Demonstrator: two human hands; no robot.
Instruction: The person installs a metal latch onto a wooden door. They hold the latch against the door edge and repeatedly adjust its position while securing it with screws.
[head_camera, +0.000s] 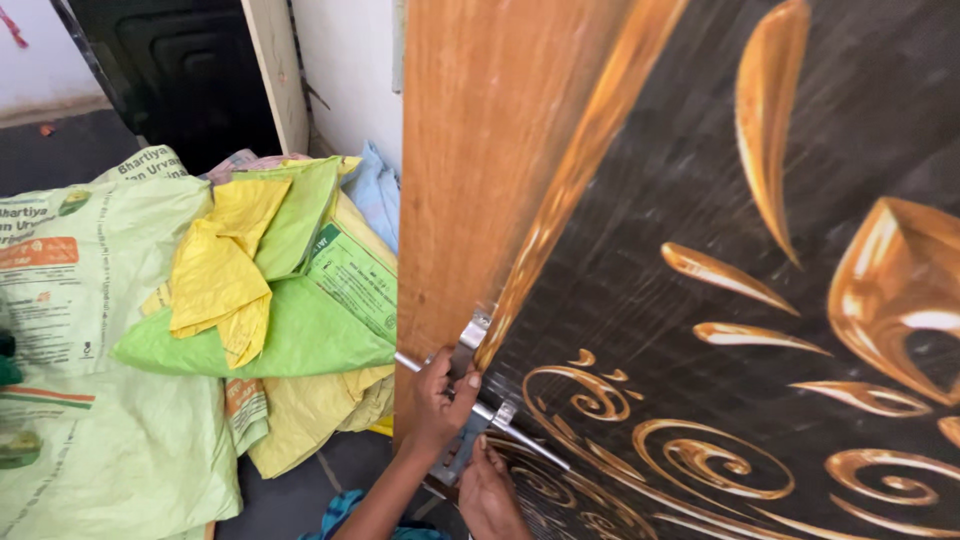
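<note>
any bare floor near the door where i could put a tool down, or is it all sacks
Mostly sacks. Bare dark floor shows in a narrow strip between the yellow sack and the door, by the left hand. More lies far left, behind the pale green sacks. At the metal latch, both hands crowd; right hand sits below.

Metal sliding bolt latch (478, 405): silver, mounted low on the face of the door, near its plain wooden edge. Its round rod runs diagonally, one end projecting past the door edge. Flat mounting plate and guide brackets visible; lower portion hidden by fingers.

Decorated door (700, 250): dark brown panel with golden scroll and leaf ornament, broad wood-toned band along its edge.
</note>
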